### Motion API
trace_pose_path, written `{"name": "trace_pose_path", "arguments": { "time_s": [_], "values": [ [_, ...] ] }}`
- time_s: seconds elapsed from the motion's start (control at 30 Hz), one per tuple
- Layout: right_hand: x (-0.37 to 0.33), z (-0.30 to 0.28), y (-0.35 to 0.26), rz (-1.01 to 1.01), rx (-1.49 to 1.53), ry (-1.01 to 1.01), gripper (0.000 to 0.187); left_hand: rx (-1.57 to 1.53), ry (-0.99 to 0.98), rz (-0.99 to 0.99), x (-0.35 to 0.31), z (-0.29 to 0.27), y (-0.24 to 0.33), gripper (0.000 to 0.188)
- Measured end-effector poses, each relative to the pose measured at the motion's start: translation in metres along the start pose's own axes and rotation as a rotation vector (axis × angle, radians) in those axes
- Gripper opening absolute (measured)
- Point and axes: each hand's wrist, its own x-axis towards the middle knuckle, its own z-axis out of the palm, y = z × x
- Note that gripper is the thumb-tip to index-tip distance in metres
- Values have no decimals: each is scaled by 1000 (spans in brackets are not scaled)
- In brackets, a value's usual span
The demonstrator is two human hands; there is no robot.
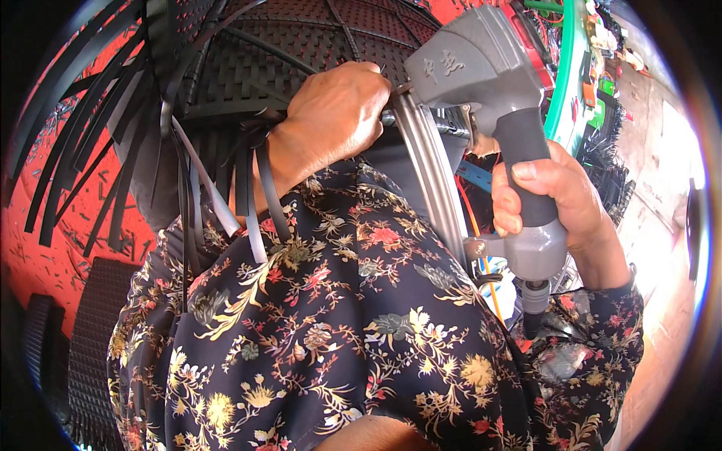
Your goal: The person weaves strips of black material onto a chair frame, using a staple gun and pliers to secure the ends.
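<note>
My right hand (564,184) is wrapped around the black grip of a grey staple gun (477,64). The gun's long metal magazine (429,165) slants down in front of my body, and its nose is beside my left fingers. My left hand (338,113) is closed at the near edge of a black woven plastic-strip panel (301,37); whatever its fingers pinch is hidden beneath them. Loose black strips (256,173) hang over my left wrist, and a larger bunch of strips (64,150) fans out to the left.
Red floor (45,263) at left is littered with black strip scraps. A black woven piece (101,323) stands at lower left. To the right are a green curved edge (569,83), an orange cord (492,289) by the gun and black strip bundles (602,180).
</note>
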Motion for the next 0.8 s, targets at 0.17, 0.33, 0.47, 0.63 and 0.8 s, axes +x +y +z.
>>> {"name": "trace_pose_path", "arguments": {
  "time_s": [0.17, 0.33, 0.47, 0.63, 0.8],
  "values": [
    [-4, 0, -2, 19, 24, 34, 18, 4, -19, -7, 1, -2, 3, 30],
    [0, -2, -1, 24, 0, 8, 20, 0, -34, -37, 0, -2, 4, 30],
    [2, -6, 0, 43, 6, -23, 26, 3, -53, -35, 0, 2, 4, 32],
    [4, -7, 3, 45, -14, -17, 27, 1, 16, 17, -2, 9, 0, 36],
    [2, -8, 16, -46, 61, -39, 28, -56, -10, -12, -4, 9, -5, 38]
  ]
}}
